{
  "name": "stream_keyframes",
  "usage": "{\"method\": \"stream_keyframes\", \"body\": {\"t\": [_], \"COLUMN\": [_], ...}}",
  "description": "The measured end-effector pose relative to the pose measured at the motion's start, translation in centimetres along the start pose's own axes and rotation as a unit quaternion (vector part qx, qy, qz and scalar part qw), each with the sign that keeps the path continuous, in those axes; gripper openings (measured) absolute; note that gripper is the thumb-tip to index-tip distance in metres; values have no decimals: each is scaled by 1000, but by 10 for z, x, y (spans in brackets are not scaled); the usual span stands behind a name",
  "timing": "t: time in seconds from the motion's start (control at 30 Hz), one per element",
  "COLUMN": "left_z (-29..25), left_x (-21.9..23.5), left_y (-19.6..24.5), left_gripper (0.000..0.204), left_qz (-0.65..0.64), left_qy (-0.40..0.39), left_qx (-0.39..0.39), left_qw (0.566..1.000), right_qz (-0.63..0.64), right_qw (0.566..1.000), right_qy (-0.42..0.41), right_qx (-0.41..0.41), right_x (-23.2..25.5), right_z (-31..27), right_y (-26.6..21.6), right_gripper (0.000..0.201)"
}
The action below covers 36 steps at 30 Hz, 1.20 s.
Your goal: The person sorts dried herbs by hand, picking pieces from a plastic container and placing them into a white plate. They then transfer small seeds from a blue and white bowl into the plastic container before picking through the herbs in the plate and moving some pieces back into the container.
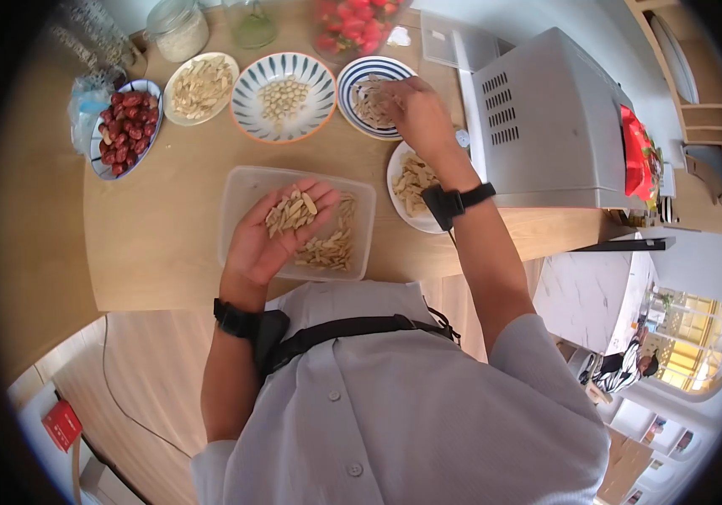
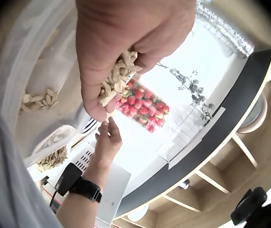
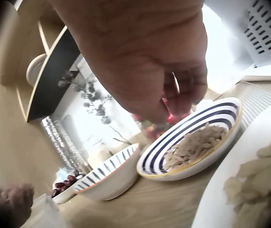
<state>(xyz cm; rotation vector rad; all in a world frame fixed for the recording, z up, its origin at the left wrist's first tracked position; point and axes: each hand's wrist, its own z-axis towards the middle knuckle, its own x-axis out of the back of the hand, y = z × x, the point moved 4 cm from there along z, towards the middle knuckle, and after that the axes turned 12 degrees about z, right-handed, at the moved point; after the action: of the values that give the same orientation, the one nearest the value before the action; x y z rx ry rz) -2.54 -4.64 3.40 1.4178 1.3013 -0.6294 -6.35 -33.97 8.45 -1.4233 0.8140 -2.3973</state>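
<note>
My left hand [image 1: 275, 231] is palm up over a clear plastic box [image 1: 243, 177], cupping a heap of beige dried slices [image 1: 292, 213]. In the left wrist view its fingers curl around the slices. More dried slices [image 1: 327, 246] lie in the right part of the box. At the blue-striped plate [image 3: 154, 156], my right hand [image 1: 424, 116] reaches down over pale shreds [image 3: 194, 147]. The right wrist view shows its bent fingers above the plate, thumb apart, with nothing visible between them.
Along the back stand a bowl of red dates [image 1: 130, 126], a plate of pale slices [image 1: 201, 87], a bowl of pale seeds [image 1: 284, 99] and strawberries [image 1: 357, 29]. A plate of larger slices [image 1: 414, 185] sits under my right forearm. A grey appliance [image 1: 546, 118] stands at the right.
</note>
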Motion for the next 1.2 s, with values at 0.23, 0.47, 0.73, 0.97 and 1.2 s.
{"method": "stream_keyframes", "body": {"t": [0.23,0.47,0.73,0.97,1.2], "left_z": [5,-2,-1,-1,-2], "left_x": [29,17,29,29,25], "left_y": [-3,0,-5,-7,-6], "left_gripper": [44,33,32,30,31], "left_qz": [-48,10,1,21,13], "left_qy": [-36,18,40,122,85], "left_qx": [-34,-30,-3,21,-4], "left_qw": [998,999,999,992,996], "right_qz": [104,84,71,41,44], "right_qw": [959,963,966,976,968], "right_qy": [-154,-162,-158,-133,-152], "right_qx": [212,197,194,170,196], "right_x": [-29,-52,-60,-69,-67], "right_z": [-57,-72,-78,-82,-81], "right_y": [-156,-159,-163,-169,-169], "right_gripper": [23,26,28,31,19]}}
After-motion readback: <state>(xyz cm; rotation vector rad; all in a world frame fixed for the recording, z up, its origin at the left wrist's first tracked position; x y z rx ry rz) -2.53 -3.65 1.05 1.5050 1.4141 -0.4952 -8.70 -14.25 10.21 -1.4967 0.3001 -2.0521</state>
